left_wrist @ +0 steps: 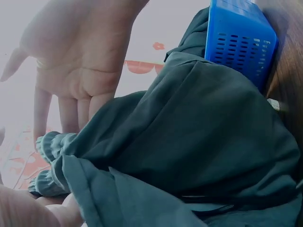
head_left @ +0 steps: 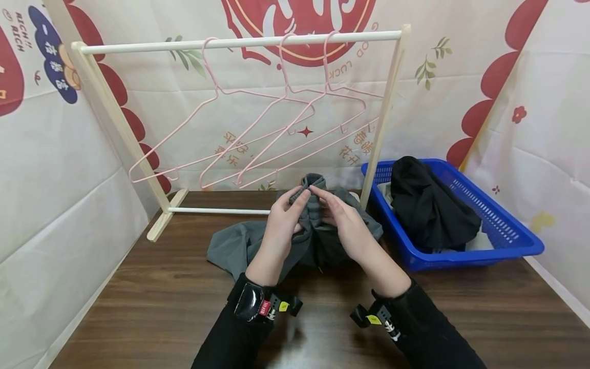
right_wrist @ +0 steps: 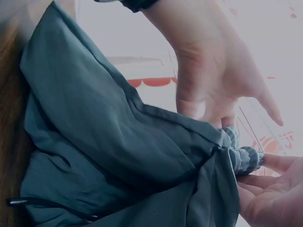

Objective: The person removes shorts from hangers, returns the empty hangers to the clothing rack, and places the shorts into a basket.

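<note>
A pair of dark grey pants (head_left: pixel 312 218) with a gathered elastic waistband is bunched and partly raised off the table, its fabric spreading to both sides. On the waistband's left side, my left hand (head_left: pixel 282 225) holds the folds, fingertips near the top edge. Opposite it, my right hand (head_left: pixel 343 223) holds the other side, its fingers reaching toward the left ones. The gathered waistband (left_wrist: pixel 52 146) sits between the two hands in the left wrist view. A dark drawstring (right_wrist: pixel 52 203) hangs from the cloth in the right wrist view. Some fingers are hidden behind the fabric.
A wooden rack (head_left: pixel 239 43) stands behind the hands, with several pink hangers (head_left: pixel 251 136) on its bar. To the right, a blue basket (head_left: pixel 511 241) contains a black garment (head_left: pixel 428 205) and some pale cloth. The brown table (head_left: pixel 175 302) lies beneath.
</note>
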Demonstrator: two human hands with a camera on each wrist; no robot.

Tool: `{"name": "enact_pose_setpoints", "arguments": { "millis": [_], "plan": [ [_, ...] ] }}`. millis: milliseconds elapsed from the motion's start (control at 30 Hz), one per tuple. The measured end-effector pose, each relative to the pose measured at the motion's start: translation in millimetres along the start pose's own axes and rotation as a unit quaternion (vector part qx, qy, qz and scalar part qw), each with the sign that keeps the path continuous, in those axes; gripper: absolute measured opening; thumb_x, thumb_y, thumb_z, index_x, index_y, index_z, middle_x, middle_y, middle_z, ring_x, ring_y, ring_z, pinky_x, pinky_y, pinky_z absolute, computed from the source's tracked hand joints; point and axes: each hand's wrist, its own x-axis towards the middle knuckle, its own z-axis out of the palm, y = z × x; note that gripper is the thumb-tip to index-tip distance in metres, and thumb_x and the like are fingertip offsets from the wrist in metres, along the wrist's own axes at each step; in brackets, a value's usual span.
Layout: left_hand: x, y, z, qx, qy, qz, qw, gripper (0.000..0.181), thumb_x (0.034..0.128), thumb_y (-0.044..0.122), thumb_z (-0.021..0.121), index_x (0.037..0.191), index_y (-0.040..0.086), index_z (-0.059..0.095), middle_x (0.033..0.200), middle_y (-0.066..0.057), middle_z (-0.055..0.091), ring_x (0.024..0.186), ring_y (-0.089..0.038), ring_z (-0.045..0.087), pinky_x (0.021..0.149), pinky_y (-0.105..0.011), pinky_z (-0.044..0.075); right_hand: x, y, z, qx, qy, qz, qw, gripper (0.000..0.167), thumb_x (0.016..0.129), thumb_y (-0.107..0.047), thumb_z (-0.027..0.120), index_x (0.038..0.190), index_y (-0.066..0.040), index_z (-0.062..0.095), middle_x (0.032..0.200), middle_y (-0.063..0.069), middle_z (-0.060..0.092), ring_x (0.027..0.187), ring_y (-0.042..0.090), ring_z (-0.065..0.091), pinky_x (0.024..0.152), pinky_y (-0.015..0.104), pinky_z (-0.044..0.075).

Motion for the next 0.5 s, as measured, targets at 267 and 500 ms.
{"name": "enact_pose_setpoints", "arguments": {
  "millis": [267, 500],
  "plan": [
    [-1.1, -1.7, 1.1, 0.023, 0.013, 0.071, 0.9971, 0.068, 0.0826, 0.022, 0.080, 0.141, 0.010, 0.048, 0.135, -0.009, 0.051, 0.117, -0.022, 0.055, 0.095, -0.041, 0.047, -4.7, 0.7, 2.8, 0.071, -0.026, -0.067, 0.9949, 0.079, 0.100, -0.063, 0.014, 0.153, -0.007, 0.030, 0.152, 0.020, 0.034, 0.137, 0.035, 0.036, 0.107, 0.057, 0.029],
    [-2.0, -0.7, -1.0, 0.071, 0.046, 0.095, 0.9919, 0.066, 0.0764, 0.021, 0.085, 0.133, 0.014, 0.052, 0.130, -0.004, 0.052, 0.111, -0.021, 0.057, 0.088, -0.038, 0.051, -5.7, 0.4, -0.1, 0.038, -0.056, -0.114, 0.9911, 0.077, 0.100, -0.062, 0.014, 0.153, -0.008, 0.029, 0.151, 0.018, 0.037, 0.138, 0.032, 0.035, 0.109, 0.058, 0.025]
  ]
}}
